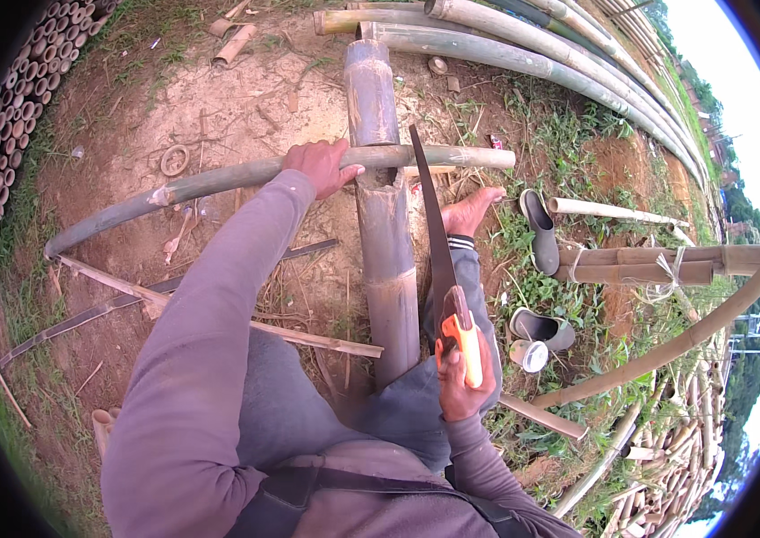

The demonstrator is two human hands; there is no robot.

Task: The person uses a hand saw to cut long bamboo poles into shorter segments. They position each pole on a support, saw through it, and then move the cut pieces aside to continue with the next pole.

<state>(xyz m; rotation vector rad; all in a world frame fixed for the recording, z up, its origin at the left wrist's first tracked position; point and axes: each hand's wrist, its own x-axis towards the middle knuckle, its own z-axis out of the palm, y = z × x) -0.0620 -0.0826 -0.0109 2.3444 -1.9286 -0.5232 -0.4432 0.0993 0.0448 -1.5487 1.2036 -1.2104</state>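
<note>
A: What has the left hand (322, 167) got?

B: It lies on the thin pole (246, 176), fingers curled over the top, pressing it down. The pole runs from about eight o'clock up to two o'clock across the bare dirt (228, 108).

A: And what does the pole rest on?

B: It crosses over a thick bamboo (386, 242) that lies from six to twelve o'clock. The hand sits just to the nine o'clock side of that crossing.

A: The right hand (459, 381)?

B: Fingers wrapped fully around the orange handle of a saw (438, 260). The dark blade points toward twelve o'clock, and its tip reaches the pole just to the three o'clock side of the thick bamboo.

A: Is the blade in the wood?

B: I cannot tell; it lies across the pole there.

A: Anything near?

B: A bare foot (472, 212) at the three o'clock side of the blade, just under the pole. Two grey clogs (539, 231) in the grass farther toward three o'clock, and a white cup (529, 356) beside the nearer one. Long poles (523, 58) lie stacked at one o'clock, and cut tube ends (12, 125) are piled at ten o'clock.
</note>
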